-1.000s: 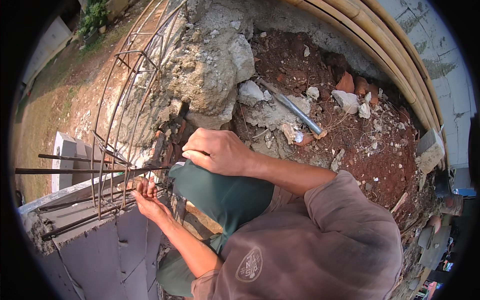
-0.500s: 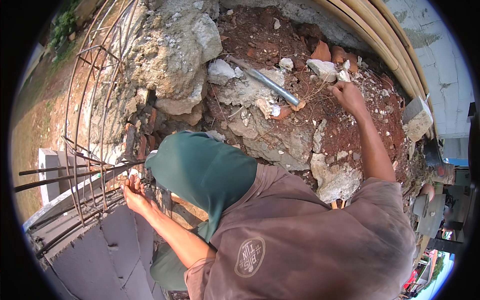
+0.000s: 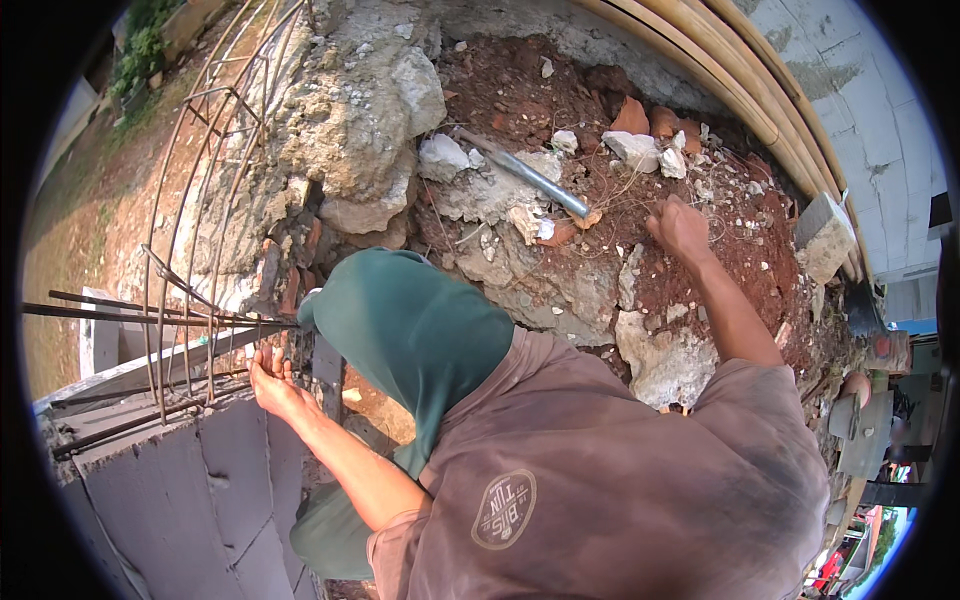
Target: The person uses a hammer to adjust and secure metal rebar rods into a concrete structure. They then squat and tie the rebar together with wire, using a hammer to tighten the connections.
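Observation:
My left hand (image 3: 273, 384) is raised palm-up under the rusty rebar cage (image 3: 190, 300), its fingers apart and touching the bars where they meet the grey concrete block wall (image 3: 190, 480). My right hand (image 3: 680, 228) is stretched far out over the red soil and rubble (image 3: 560, 270), fingers curled down among thin wire strands and stones. What it grips, if anything, is hidden. A green head cloth (image 3: 420, 330) and a brown shirt (image 3: 600, 470) fill the lower middle of the view.
A grey metal pipe (image 3: 530, 180) lies on the rubble left of my right hand. Broken concrete chunks (image 3: 370, 130), brick shards (image 3: 640, 120) and a grey block (image 3: 825, 235) surround it. Bamboo poles (image 3: 740, 70) run along the top right. Rebar ends (image 3: 90, 310) stick out to the left.
My right hand left the rebar cage and swung out to the right onto the red soil. My left hand stayed at the bars by the block wall.

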Demonstrator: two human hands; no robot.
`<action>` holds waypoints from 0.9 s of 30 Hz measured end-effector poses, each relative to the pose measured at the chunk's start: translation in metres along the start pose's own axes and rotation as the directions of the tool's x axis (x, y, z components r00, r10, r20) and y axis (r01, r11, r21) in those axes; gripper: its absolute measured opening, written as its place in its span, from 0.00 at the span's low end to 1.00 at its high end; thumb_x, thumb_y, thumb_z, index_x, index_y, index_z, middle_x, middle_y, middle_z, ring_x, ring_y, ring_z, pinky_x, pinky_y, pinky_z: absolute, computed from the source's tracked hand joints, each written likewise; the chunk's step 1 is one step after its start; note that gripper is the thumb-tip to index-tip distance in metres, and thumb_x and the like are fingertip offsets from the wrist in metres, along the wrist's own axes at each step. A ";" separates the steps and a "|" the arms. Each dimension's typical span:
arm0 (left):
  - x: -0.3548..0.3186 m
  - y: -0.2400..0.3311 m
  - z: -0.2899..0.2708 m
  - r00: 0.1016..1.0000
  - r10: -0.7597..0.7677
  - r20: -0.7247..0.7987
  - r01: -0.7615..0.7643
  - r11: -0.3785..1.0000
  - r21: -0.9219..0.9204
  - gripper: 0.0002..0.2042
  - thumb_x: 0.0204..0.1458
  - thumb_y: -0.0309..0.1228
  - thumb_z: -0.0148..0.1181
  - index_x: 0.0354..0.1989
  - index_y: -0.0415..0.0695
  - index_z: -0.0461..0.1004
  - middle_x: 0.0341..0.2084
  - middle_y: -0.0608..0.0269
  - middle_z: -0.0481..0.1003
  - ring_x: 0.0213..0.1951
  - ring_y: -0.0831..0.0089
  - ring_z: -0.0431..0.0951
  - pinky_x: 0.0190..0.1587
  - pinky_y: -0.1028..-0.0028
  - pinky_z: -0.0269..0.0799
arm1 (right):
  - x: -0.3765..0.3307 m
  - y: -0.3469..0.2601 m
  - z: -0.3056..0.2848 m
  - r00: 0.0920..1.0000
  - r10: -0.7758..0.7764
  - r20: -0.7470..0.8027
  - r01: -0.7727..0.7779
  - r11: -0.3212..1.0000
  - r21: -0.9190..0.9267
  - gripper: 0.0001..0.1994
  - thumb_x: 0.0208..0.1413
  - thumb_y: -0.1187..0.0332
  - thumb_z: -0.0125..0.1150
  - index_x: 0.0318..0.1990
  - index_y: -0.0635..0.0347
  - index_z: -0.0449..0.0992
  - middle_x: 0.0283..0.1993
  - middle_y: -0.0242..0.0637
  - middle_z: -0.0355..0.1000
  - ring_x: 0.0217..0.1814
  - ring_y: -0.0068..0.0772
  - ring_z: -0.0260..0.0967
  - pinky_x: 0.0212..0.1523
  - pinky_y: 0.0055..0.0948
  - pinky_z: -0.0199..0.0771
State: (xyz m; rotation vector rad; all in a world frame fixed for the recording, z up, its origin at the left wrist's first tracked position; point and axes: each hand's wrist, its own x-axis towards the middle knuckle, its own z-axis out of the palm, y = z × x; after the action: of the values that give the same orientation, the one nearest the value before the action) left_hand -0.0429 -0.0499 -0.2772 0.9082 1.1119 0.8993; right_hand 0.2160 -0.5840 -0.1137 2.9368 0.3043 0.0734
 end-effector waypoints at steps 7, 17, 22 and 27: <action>-0.010 0.003 0.007 1.000 -0.029 0.011 0.029 0.999 -0.022 0.15 0.59 0.37 0.48 0.46 0.39 0.70 0.39 0.60 0.76 0.37 0.72 0.77 0.39 0.75 0.67 | -0.010 -0.019 0.045 0.989 -0.034 0.146 0.043 0.998 -0.052 0.19 0.50 0.50 0.60 0.33 0.58 0.75 0.36 0.44 0.73 0.38 0.47 0.73 0.38 0.43 0.73; -0.011 0.002 0.005 0.999 -0.025 -0.038 0.024 0.999 -0.025 0.15 0.59 0.36 0.47 0.46 0.37 0.70 0.38 0.57 0.77 0.35 0.71 0.78 0.37 0.76 0.68 | -0.011 -0.050 0.041 0.997 0.058 0.045 -0.061 0.994 0.088 0.13 0.52 0.61 0.51 0.31 0.63 0.74 0.37 0.51 0.71 0.40 0.50 0.72 0.41 0.45 0.72; -0.009 0.001 0.013 0.991 0.120 -0.062 -0.122 0.992 -0.036 0.14 0.60 0.38 0.49 0.42 0.38 0.72 0.33 0.59 0.78 0.26 0.75 0.78 0.28 0.79 0.67 | -0.017 -0.055 -0.038 0.955 0.140 -0.260 -0.050 0.944 0.327 0.15 0.52 0.62 0.52 0.22 0.66 0.64 0.25 0.46 0.64 0.26 0.42 0.61 0.32 0.41 0.63; -0.022 0.020 0.017 0.881 0.450 -0.145 -0.457 0.890 -0.014 0.19 0.62 0.41 0.45 0.40 0.34 0.73 0.40 0.59 0.76 0.30 0.77 0.76 0.32 0.80 0.67 | 0.033 -0.060 -0.098 0.937 -0.012 -0.350 0.234 0.767 0.598 0.14 0.58 0.67 0.53 0.23 0.64 0.63 0.21 0.27 0.58 0.27 0.19 0.52 0.28 0.24 0.57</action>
State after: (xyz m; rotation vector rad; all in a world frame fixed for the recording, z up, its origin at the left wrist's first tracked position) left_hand -0.0338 -0.0650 -0.2483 1.1038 1.0032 1.3875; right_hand 0.2297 -0.5015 -0.0277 3.5574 0.7008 0.5531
